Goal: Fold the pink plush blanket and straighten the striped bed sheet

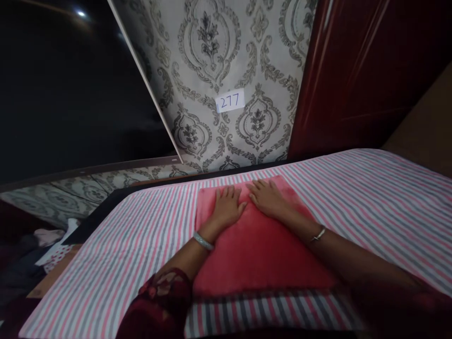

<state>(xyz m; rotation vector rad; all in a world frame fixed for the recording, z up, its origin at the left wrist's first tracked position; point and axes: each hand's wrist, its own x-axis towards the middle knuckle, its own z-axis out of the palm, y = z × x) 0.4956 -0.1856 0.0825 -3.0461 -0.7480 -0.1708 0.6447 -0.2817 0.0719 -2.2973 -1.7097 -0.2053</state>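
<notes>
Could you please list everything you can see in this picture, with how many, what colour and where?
Folded cloth: one, pinkish red, flat on the bed, in the middle.
Bedsheet: one, pink, grey and white stripes, covering the bed.
Wallpaper: one panel, grey with dark ornaments, on the wall behind the bed.
Paper label: one, white, reads 277, stuck on the wallpaper.
Wooden panel: one, dark red, right of the wallpaper.
Heap of clothes: one heap, white and dark, low at the left beside the bed.
Bangles: two, silver on the left wrist, thin on the right wrist.
Sleeve: one, dark red patterned, left forearm.
Left hand: open, flat on the cloth's far end.
Right hand: open, flat on the cloth beside it.
</notes>
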